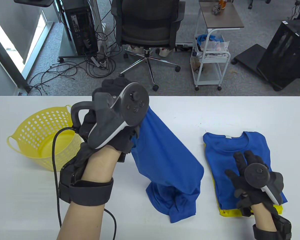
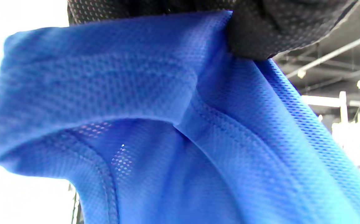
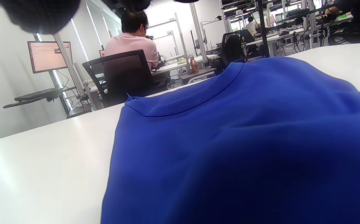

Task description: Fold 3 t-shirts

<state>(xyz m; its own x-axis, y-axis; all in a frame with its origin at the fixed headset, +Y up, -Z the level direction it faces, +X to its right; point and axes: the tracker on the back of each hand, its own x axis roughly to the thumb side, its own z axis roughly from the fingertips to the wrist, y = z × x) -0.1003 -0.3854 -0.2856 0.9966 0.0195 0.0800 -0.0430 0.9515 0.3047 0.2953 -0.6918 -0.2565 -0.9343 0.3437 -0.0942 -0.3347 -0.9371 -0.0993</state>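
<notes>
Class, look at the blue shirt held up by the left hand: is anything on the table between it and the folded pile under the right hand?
Nothing visible. Only bare table lies between the hanging blue shirt in the left hand and the folded pile. The right hand rests on the pile's top.

Blue t-shirt (image 1: 165, 160) hanging unfolded; folded blue t-shirt (image 1: 237, 155) atop seemingly yellow one (image 1: 227, 212).

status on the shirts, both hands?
Left hand grips loose blue shirt, lifted, hem bunched on table. Right hand flat on folded stack, blue over yellow. Basket off left, nothing in the way.
</notes>
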